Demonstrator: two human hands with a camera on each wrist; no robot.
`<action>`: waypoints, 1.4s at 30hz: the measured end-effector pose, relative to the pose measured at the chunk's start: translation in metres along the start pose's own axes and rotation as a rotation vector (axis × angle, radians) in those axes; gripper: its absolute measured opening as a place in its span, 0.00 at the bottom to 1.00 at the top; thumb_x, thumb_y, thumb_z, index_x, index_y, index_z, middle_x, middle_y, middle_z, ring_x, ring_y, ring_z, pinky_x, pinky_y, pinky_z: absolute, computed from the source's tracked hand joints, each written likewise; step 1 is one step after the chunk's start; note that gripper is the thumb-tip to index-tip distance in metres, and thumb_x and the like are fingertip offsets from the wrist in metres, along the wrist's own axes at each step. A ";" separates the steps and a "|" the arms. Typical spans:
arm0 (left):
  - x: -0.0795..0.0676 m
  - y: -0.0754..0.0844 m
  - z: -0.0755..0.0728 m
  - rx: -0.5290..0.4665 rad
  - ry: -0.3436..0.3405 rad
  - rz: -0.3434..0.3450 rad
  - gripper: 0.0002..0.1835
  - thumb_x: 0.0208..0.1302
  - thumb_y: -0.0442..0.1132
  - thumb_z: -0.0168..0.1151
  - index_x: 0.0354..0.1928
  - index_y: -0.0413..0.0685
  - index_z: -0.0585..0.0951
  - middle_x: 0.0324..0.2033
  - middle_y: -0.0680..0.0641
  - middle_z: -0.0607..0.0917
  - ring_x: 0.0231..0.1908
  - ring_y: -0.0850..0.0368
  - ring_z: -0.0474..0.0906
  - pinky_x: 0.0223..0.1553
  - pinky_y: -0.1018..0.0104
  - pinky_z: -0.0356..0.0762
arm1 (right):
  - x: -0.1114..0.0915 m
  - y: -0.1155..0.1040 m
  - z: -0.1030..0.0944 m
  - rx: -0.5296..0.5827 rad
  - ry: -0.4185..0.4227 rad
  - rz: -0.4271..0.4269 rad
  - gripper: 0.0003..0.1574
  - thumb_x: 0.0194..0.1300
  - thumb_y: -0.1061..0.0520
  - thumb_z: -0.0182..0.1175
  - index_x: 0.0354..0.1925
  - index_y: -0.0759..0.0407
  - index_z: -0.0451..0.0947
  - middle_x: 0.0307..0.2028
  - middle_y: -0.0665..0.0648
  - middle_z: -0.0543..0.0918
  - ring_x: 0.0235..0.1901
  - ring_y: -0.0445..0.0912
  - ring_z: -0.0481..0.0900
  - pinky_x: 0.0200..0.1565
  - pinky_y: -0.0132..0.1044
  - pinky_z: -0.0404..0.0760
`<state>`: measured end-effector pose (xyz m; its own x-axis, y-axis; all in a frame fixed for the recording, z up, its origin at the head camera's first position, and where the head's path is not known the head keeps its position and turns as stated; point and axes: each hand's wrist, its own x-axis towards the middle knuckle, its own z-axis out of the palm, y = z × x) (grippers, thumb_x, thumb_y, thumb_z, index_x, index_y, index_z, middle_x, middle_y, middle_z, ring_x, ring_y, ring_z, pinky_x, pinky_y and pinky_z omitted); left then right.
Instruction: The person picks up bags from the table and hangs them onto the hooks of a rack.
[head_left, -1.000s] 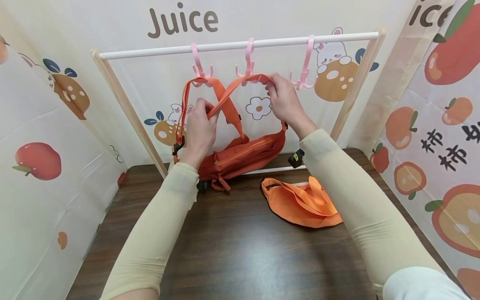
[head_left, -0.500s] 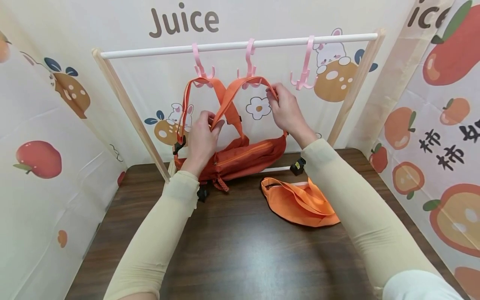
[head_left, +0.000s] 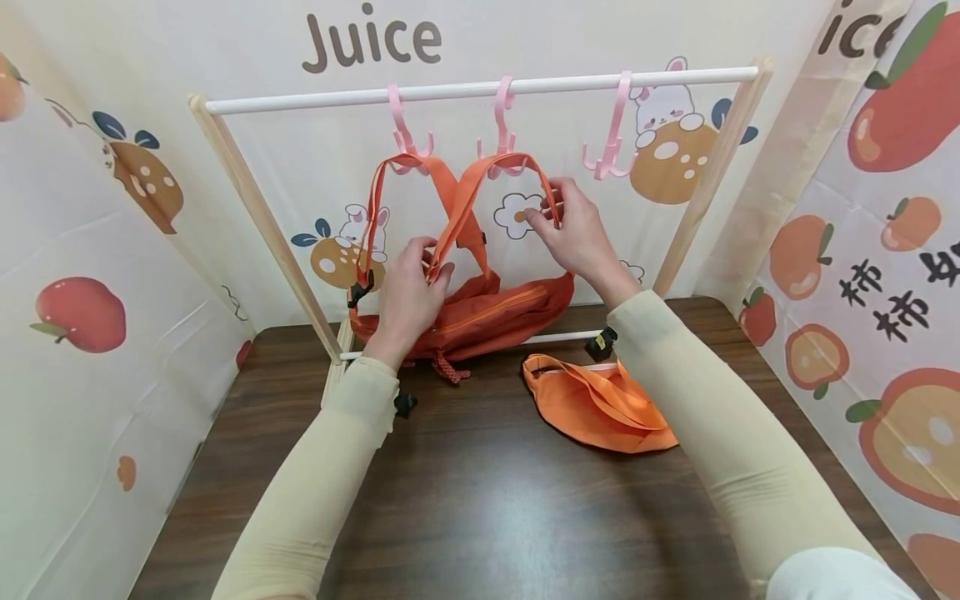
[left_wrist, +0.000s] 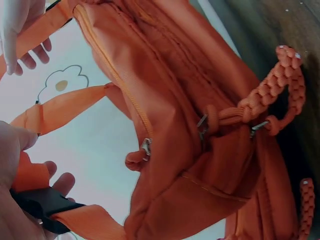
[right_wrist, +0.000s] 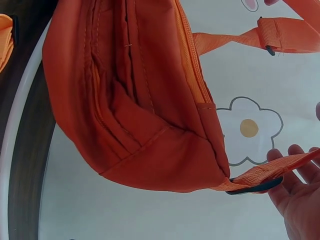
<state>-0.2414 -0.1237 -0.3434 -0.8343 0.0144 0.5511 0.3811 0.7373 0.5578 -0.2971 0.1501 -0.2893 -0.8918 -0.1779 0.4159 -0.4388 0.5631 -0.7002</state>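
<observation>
- Red-orange bag hangs by straps over two pink hooks;
- right hand, fingers spread, touches one strap; left hand's fingers curve about it, grip unclear;
- a snagged finger could unhook it

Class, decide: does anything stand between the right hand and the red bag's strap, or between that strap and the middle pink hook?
Nothing visible does. The right hand is at the strap, whose top lies across the middle pink hook. The light orange bag lies below, out of the way.
</observation>
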 end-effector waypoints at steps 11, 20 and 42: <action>-0.016 -0.010 0.005 0.003 0.022 0.039 0.33 0.68 0.47 0.73 0.71 0.46 0.75 0.49 0.45 0.84 0.43 0.50 0.81 0.43 0.50 0.81 | -0.012 0.005 0.001 -0.001 0.007 0.006 0.47 0.72 0.39 0.67 0.78 0.53 0.60 0.67 0.62 0.75 0.64 0.55 0.74 0.63 0.52 0.79; -0.023 -0.013 0.003 -0.001 0.046 0.028 0.35 0.65 0.47 0.75 0.71 0.44 0.74 0.52 0.44 0.84 0.45 0.48 0.81 0.42 0.49 0.81 | -0.027 0.012 0.002 -0.014 0.031 -0.004 0.48 0.72 0.39 0.68 0.79 0.53 0.60 0.72 0.57 0.73 0.70 0.51 0.72 0.67 0.54 0.76; -0.045 -0.023 -0.009 0.013 0.084 0.048 0.42 0.62 0.57 0.76 0.72 0.45 0.73 0.63 0.42 0.79 0.58 0.43 0.78 0.57 0.45 0.78 | -0.069 0.035 0.005 -0.052 0.078 -0.041 0.50 0.70 0.41 0.70 0.78 0.57 0.61 0.72 0.61 0.72 0.72 0.56 0.70 0.70 0.60 0.69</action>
<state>-0.2091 -0.1468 -0.3753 -0.7785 -0.0065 0.6276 0.4143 0.7458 0.5216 -0.2512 0.1787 -0.3456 -0.8613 -0.1394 0.4885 -0.4664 0.5982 -0.6517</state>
